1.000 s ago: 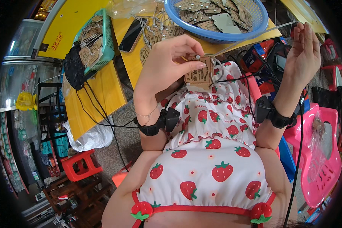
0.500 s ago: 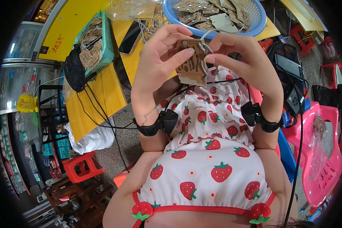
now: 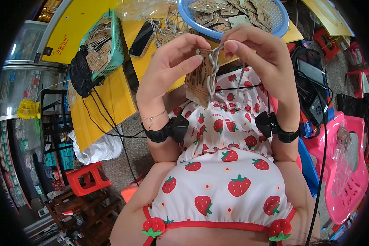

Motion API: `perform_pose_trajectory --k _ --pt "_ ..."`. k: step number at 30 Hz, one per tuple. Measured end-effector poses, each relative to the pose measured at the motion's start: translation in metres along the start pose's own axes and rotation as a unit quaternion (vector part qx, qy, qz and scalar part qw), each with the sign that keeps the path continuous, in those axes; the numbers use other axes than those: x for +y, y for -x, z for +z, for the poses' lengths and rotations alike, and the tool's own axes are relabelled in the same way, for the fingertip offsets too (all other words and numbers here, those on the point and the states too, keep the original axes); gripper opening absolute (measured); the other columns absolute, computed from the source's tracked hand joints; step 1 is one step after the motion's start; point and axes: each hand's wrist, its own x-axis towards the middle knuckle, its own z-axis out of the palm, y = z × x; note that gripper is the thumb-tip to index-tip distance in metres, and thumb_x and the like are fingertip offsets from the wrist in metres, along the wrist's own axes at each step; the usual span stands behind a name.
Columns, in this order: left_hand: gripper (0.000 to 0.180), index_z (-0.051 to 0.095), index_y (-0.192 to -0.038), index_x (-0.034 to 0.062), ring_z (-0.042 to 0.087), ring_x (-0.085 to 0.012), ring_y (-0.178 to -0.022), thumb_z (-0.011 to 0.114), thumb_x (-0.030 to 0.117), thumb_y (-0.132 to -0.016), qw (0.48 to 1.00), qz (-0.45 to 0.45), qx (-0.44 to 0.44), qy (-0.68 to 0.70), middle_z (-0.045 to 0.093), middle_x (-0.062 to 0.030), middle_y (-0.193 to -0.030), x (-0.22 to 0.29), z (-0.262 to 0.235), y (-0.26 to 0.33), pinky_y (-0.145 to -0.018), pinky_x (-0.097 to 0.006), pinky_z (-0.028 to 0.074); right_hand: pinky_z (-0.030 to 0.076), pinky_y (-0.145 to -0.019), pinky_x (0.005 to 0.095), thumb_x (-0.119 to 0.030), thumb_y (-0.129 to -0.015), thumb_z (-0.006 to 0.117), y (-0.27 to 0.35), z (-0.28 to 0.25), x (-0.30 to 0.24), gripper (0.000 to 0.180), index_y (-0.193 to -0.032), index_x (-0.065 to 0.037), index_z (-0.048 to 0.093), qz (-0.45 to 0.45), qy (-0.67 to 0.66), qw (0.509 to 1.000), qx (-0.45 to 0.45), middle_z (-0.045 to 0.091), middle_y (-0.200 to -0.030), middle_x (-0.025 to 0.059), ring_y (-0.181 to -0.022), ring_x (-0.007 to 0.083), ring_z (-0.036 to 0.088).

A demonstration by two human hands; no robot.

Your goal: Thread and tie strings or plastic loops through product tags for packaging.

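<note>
My left hand (image 3: 162, 74) pinches a brown cardboard hang tag (image 3: 197, 84) between thumb and fingers, above my lap. Dark print covers the tag, and its lower end is paler. A grey cord (image 3: 212, 78) runs looped along the tag's right edge. My right hand (image 3: 260, 57) is closed on the cord near the tag's top corner, thumb against forefinger, and a loose cord end hangs beneath it. Just beyond my hands, a blue plastic basket (image 3: 285, 20) holds many similar tags. More grey cords (image 3: 168, 30) lie on the yellow table (image 3: 102, 117), left of that basket.
A dark phone (image 3: 144, 39) lies beside the cords. Further left stands a teal basket (image 3: 117, 49) of corded tags, with a black mesh object (image 3: 81, 71) against it. Black cables hang from my wrist straps. A red stool (image 3: 88, 179) and pink chair (image 3: 344, 192) flank me.
The tag has turned edgewise and moved slightly left and down with my left hand. My right hand has drawn back a little, and a cord end now dangles below it.
</note>
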Motion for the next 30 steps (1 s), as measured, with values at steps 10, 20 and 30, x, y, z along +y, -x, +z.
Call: perform_pose_trajectory --k 10,20,30 --pt "0.034 0.058 -0.104 -0.0002 0.059 -0.0065 -0.086 0.075 0.010 -0.076 0.999 -0.025 0.023 0.021 0.063 -0.0027 -0.094 -0.008 0.020 -0.015 -0.075 -0.019 0.048 0.047 -0.069 0.0260 -0.008 -0.083 0.063 -0.003 -0.006 -0.008 0.014 -0.082 0.006 0.062 -0.073 0.108 0.991 0.002 0.063 -0.078 0.0090 -0.072 0.0151 0.060" --pt "0.034 0.056 -0.100 0.0018 0.062 -0.0091 -0.078 0.074 -0.002 -0.071 0.987 -0.039 0.038 -0.151 0.066 -0.0052 -0.087 0.000 0.019 -0.009 -0.071 -0.021 0.050 0.050 -0.070 0.0261 -0.002 -0.080 0.065 -0.001 -0.010 -0.003 0.008 -0.086 0.003 0.064 -0.018 0.032 0.999 0.017 0.065 -0.082 0.0069 -0.079 0.0130 0.063" --pt "0.029 0.057 -0.097 0.0025 0.061 -0.0061 -0.075 0.075 0.003 -0.074 0.977 -0.024 0.072 -0.202 0.065 -0.0024 -0.085 0.004 0.024 -0.008 -0.067 -0.020 0.048 0.049 -0.065 0.0240 0.006 -0.074 0.065 -0.001 -0.014 -0.008 0.011 -0.085 0.003 0.066 -0.068 0.140 0.986 -0.051 0.065 -0.080 0.0061 -0.074 0.0122 0.062"
